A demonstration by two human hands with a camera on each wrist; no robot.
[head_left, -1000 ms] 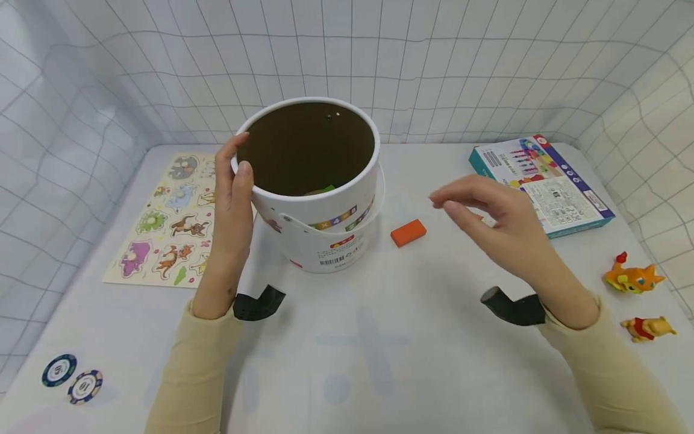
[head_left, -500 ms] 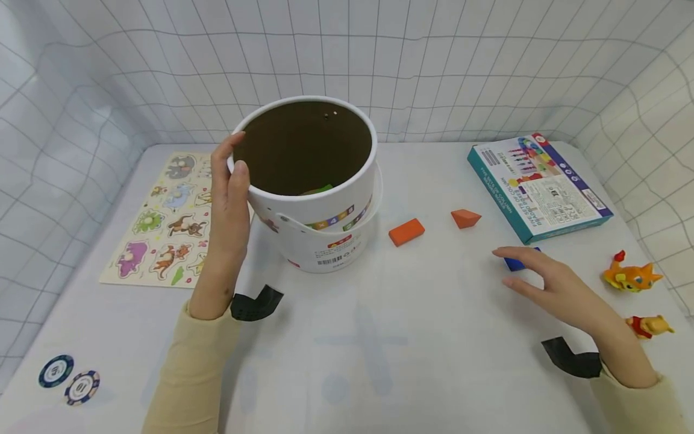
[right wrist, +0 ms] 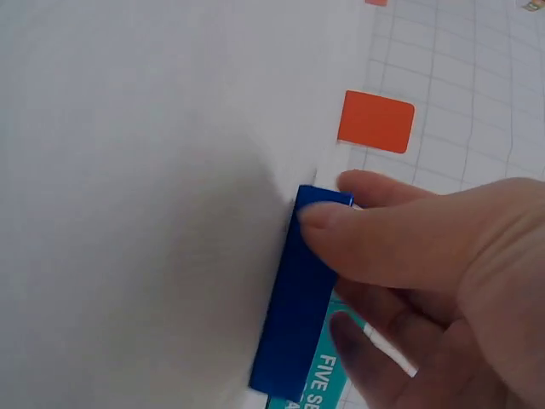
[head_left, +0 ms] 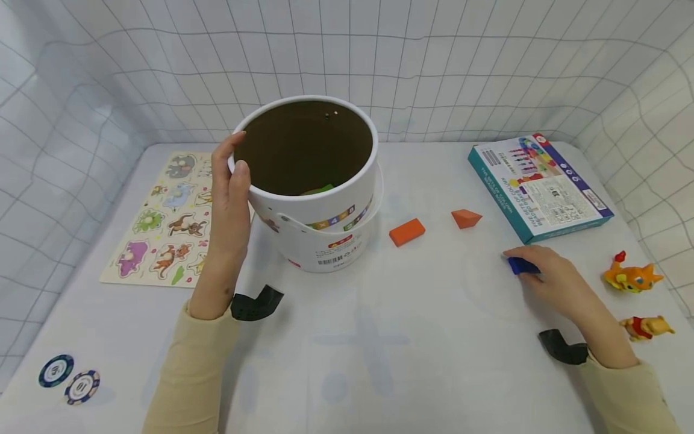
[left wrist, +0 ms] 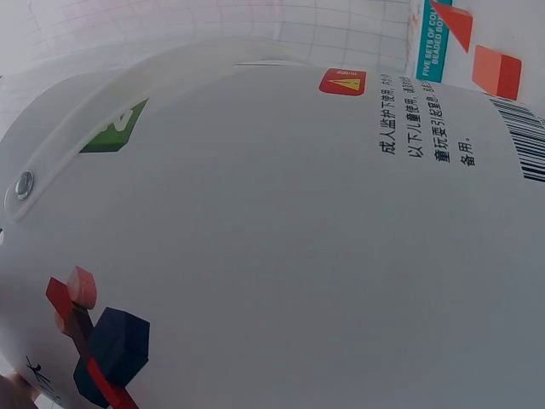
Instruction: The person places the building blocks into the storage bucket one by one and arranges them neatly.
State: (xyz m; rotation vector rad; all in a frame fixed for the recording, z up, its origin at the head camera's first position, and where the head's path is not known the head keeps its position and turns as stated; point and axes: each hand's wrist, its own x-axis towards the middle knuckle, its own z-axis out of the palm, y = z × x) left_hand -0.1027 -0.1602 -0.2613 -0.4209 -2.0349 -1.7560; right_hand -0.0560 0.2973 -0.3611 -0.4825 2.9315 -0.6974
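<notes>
My left hand [head_left: 230, 211] holds the rim of a white bucket [head_left: 303, 247] at its left side, the thumb near the front of the rim. Deep inside the bucket, something green shows in part; the rest of its contents is hidden. The bucket's printed wall [left wrist: 255, 239] fills most of the left wrist view. Over at the right, my right hand [head_left: 561, 286] pinches a long blue block [right wrist: 298, 298] between thumb and fingers, low by the tabletop. An orange rectangular block [head_left: 407, 232] and an orange pointed block [head_left: 466, 218] lie between the bucket and that hand.
A boxed toy set [head_left: 542, 190] lies just behind my right hand. Two small figures, an orange one [head_left: 631, 277] and a yellow one in red [head_left: 646, 327], are at the right edge. An animal puzzle board [head_left: 162, 241] lies left; two poker chips [head_left: 56, 370] are front left.
My right hand has moved right and towards me, away from above the orange pointed block, and its fingers have closed on the blue block. The left hand and bucket stay nearly still.
</notes>
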